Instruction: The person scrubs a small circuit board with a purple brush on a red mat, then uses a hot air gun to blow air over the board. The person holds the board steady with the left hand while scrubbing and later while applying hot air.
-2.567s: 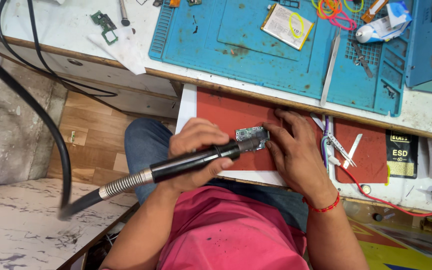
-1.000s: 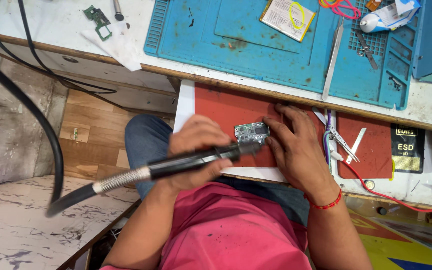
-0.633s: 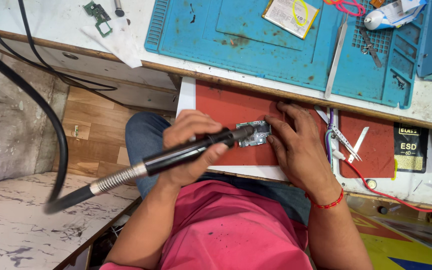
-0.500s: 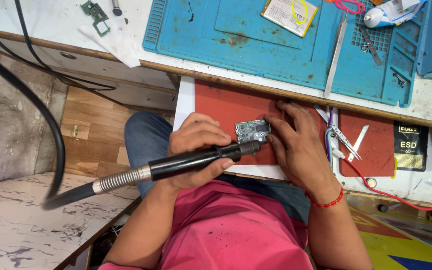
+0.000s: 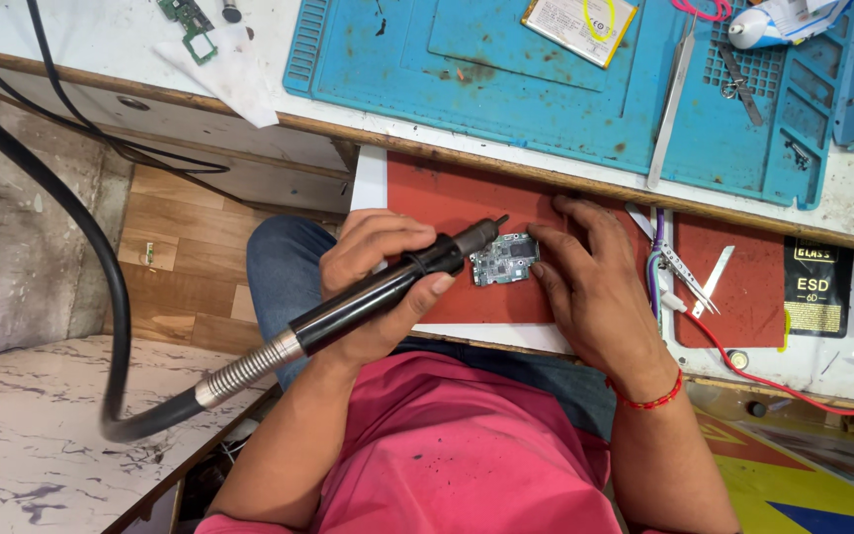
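My left hand (image 5: 378,259) grips a black hot-air wand (image 5: 387,294) with a metal-coiled collar and a thick black hose (image 5: 71,203). Its nozzle tip sits just off the upper left corner of a small green circuit board (image 5: 503,259). The board lies on a red mat (image 5: 447,198) on a pull-out shelf over my lap. My right hand (image 5: 595,287), with a red thread at the wrist, lies flat on the mat, its fingertips touching the board's right edge.
A blue work mat (image 5: 506,89) covers the bench above, with long metal tweezers (image 5: 669,109) and a flat battery (image 5: 578,15) on it. More tweezers (image 5: 714,280) and a red wire (image 5: 773,381) lie right of my right hand. Another small board (image 5: 185,15) sits at top left.
The wand has tilted, and its tip has moved from the board's lower left edge to its upper left corner. My right hand has stayed on the board.
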